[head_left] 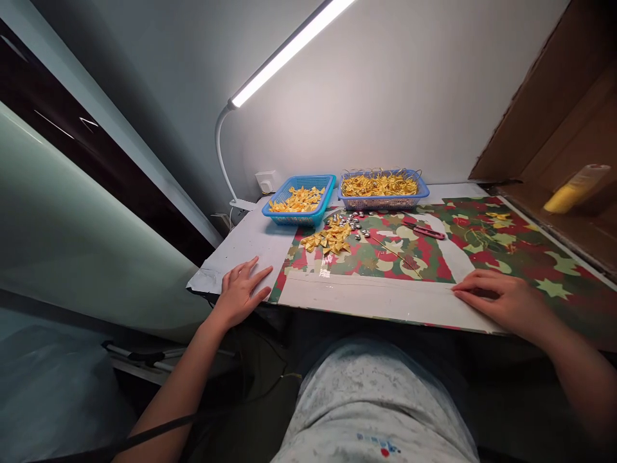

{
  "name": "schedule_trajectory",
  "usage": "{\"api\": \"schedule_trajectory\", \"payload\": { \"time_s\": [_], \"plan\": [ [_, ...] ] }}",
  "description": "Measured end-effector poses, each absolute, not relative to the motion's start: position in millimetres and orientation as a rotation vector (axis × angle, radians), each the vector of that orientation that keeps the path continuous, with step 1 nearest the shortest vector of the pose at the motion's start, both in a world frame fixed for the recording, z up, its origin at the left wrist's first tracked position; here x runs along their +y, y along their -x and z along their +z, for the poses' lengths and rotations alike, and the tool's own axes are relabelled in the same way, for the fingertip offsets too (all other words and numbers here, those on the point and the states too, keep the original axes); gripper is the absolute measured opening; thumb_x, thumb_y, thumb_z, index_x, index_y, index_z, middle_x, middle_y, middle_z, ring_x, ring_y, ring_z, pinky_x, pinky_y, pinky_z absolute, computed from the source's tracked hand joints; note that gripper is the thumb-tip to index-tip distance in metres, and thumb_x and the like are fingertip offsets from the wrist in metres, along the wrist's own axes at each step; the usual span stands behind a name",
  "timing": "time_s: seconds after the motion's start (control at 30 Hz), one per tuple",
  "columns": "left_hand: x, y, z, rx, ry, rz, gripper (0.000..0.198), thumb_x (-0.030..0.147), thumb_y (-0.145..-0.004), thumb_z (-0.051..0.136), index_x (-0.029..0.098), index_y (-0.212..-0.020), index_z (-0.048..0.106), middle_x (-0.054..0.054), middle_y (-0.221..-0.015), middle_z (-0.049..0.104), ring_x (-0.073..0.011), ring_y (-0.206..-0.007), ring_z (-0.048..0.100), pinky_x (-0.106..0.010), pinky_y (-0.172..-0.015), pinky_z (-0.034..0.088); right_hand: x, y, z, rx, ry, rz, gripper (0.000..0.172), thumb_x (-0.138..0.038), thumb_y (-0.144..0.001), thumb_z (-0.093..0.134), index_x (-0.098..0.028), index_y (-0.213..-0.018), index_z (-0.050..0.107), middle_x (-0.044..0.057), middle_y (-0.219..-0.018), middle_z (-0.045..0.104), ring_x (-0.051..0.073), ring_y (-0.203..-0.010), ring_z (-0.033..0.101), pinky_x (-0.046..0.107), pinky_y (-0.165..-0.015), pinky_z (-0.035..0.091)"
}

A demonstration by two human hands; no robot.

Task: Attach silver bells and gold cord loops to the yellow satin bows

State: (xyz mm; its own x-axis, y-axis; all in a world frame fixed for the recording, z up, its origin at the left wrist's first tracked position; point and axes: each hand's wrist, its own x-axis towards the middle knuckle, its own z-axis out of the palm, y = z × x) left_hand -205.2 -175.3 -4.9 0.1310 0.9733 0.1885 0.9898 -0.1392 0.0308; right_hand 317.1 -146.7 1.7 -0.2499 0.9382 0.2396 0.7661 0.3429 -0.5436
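Observation:
My left hand (242,292) lies on the white tabletop at the left with its fingers spread and nothing in them. My right hand (506,302) is at the front edge on the right, thumb and fingertips pinched together over a white strip (366,296). A faint thin line runs leftward along the strip from those fingertips; whether they hold it I cannot make out. Beyond the strip lie a pile of yellow ribbon bows (332,240), small silver bells (357,226) and a thin gold-coloured wire (398,257). Pink-handled snips (427,231) rest farther back.
A blue basket (315,217) of yellow bows and another basket (380,203) of bows with gold wire loops stand at the back. A lit desk lamp (289,54) arches over the table. Loose wires (482,238) lie right; a clear container (576,190) with yellow contents sits beyond.

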Motion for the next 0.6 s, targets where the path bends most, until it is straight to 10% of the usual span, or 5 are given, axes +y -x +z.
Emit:
{"api": "schedule_trajectory", "payload": {
  "time_s": [0.6],
  "plan": [
    [-149.2, 197.3, 0.1, -1.989, 2.368, -0.219, 0.053, 0.056, -0.093, 0.037, 0.032, -0.138, 0.052, -0.01, -0.153, 0.036, -0.0356, -0.134, 0.032, -0.055, -0.106, 0.026, -147.0, -317.7, 3.2, -2.09, 1.479, 0.465, 0.027, -0.044, -0.08, 0.058, -0.023, -0.072, 0.073, 0.005, -0.085, 0.069, 0.019, -0.073, 0.064, 0.027, -0.063, 0.049]
  ]
}}
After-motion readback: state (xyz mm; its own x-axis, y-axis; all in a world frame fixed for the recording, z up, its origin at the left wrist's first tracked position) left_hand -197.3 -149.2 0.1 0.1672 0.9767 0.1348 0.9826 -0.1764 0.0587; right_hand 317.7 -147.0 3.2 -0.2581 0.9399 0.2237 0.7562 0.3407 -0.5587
